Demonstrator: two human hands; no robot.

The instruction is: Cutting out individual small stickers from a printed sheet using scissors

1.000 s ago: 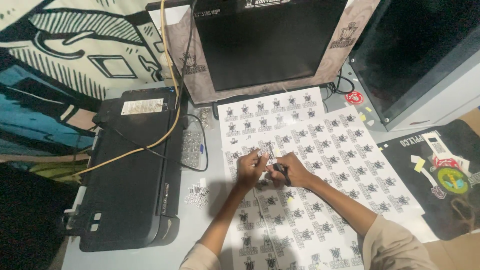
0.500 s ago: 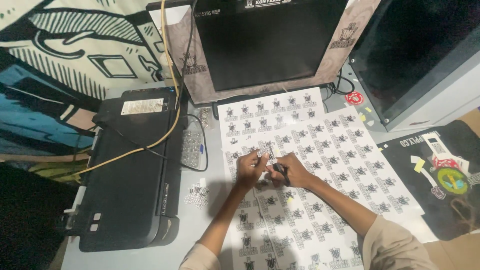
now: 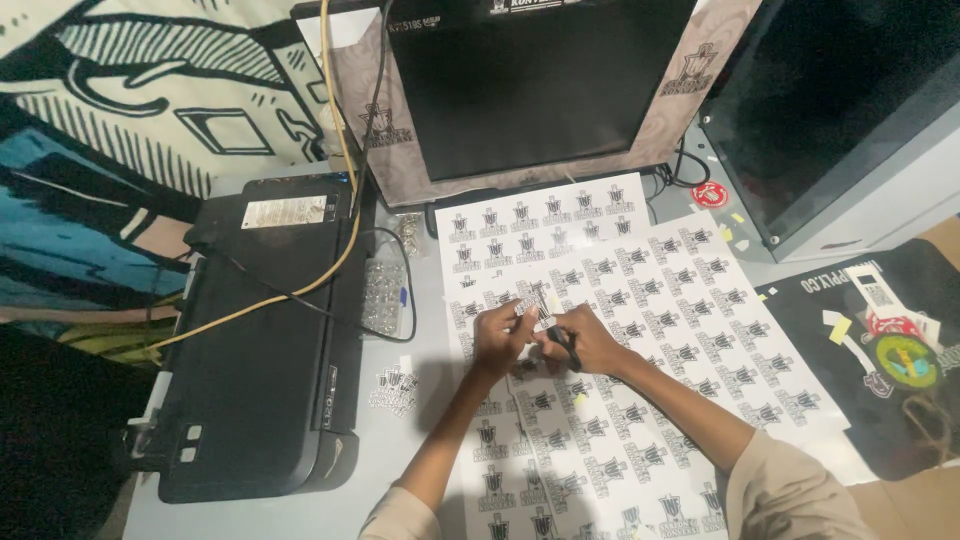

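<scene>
Both my hands meet over large white sticker sheets (image 3: 640,300) printed with rows of small black emblems. My left hand (image 3: 500,335) pinches a small cut-out sticker piece (image 3: 530,305) at its fingertips. My right hand (image 3: 585,345) grips a dark-handled cutting tool (image 3: 565,345), its tip at the piece. A small pile of cut-out stickers (image 3: 393,388) lies on the table left of my left forearm.
A black printer (image 3: 260,340) with a yellow cable (image 3: 340,150) stands at the left. A black monitor (image 3: 540,80) is at the back, a second dark screen (image 3: 830,100) at the right. A clear plastic pack (image 3: 382,295) lies beside the printer. A black mat (image 3: 880,350) holds colourful stickers.
</scene>
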